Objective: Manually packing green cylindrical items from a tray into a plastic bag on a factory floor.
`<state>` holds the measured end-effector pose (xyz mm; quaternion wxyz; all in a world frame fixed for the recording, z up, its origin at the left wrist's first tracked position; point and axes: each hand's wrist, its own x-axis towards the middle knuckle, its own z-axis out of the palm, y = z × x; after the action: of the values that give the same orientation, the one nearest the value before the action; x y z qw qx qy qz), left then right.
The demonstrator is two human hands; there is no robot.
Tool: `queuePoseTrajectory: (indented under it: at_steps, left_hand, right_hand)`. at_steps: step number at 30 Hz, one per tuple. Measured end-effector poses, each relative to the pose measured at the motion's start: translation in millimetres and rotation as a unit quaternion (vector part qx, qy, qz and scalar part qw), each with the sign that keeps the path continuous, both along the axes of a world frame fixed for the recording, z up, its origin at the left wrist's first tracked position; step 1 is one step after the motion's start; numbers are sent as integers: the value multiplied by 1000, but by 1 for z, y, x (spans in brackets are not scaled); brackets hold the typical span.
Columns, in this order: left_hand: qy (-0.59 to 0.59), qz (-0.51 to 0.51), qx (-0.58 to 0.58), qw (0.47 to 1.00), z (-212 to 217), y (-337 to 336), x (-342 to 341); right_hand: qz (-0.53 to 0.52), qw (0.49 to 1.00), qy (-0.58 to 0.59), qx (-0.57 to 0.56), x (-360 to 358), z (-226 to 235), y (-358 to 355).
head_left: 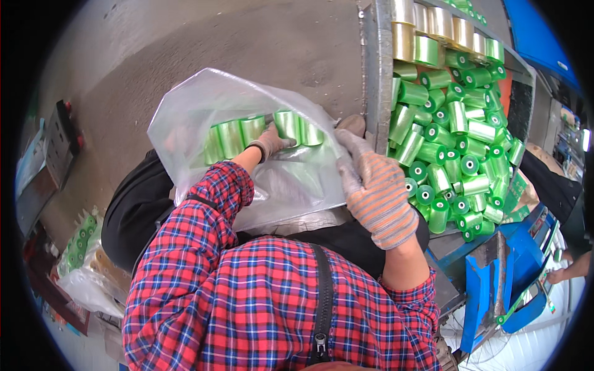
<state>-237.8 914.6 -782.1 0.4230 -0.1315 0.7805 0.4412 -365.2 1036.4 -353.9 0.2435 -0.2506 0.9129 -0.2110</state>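
A clear plastic bag (198, 99) lies open across my lap. My left hand (269, 143), in a grey glove, reaches inside it and grips a green roll of film (297, 128) at the end of a row. More green rolls (232, 137) lie side by side to the left of that hand. My right hand (374, 191), in a striped knit glove, pinches the bag's right edge, close to the metal bin (377, 74). The bin is heaped with several green rolls (458, 142), with paler yellowish rolls at its far end.
A blue machine or stand (513, 272) sits at the lower right, and another person's hand (569, 269) shows beyond it. A filled bag of green rolls (80, 241) lies on the floor at the lower left. A dark box (59, 142) stands at the far left on the concrete floor.
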Motion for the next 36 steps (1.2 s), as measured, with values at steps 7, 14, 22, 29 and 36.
queuePoseTrajectory:
  at_steps: [7,14,22,29,36]
  left_hand:
    - [53,-28,-50,997,-88,-13,54]
    - [21,-181,-113,977,-35,-31,47]
    - [18,-268,-175,947,140,-34,-35]
    - [-52,-483,-157,860,290,-81,9]
    - [90,-385,-137,908,388,-88,50]
  right_hand:
    - [-6,991,-134,-3,-20,19,-14]
    - [-227,942,-122,217,-133,-152,189]
    - [-367,872,-75,315,-104,-194,149]
    - [-410,786,-125,-446,-65,-188,260]
    - [-221,729,-367,-534,-8,56,58]
